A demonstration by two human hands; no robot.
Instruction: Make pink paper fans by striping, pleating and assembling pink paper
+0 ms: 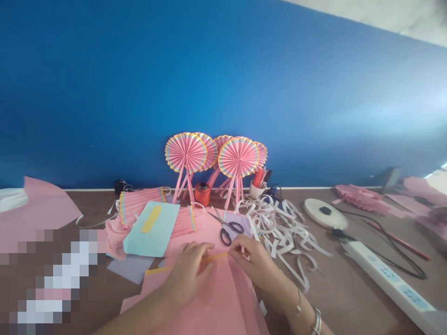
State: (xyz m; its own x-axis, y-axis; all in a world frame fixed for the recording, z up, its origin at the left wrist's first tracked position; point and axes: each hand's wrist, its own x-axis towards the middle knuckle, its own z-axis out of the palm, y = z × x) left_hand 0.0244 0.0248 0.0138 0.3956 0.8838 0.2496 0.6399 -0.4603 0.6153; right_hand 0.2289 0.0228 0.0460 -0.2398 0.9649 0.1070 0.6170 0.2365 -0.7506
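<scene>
My left hand (188,274) and my right hand (253,260) rest on a pleated pink paper sheet (223,302) at the near edge of the table. Both hands pinch the sheet's far edge, where a thin yellow strip (214,257) runs between the fingertips. Black-handled scissors (226,230) lie just beyond my right hand. A light blue card (153,230) with a yellow tape piece lies to the left of the scissors.
Several finished pink paper fans (213,156) stand against the blue wall, by a red spool (202,194) and a cup of pens (257,188). White paper strips (282,228) are heaped right of the scissors. A power strip (387,279) and round white disc (324,214) lie right.
</scene>
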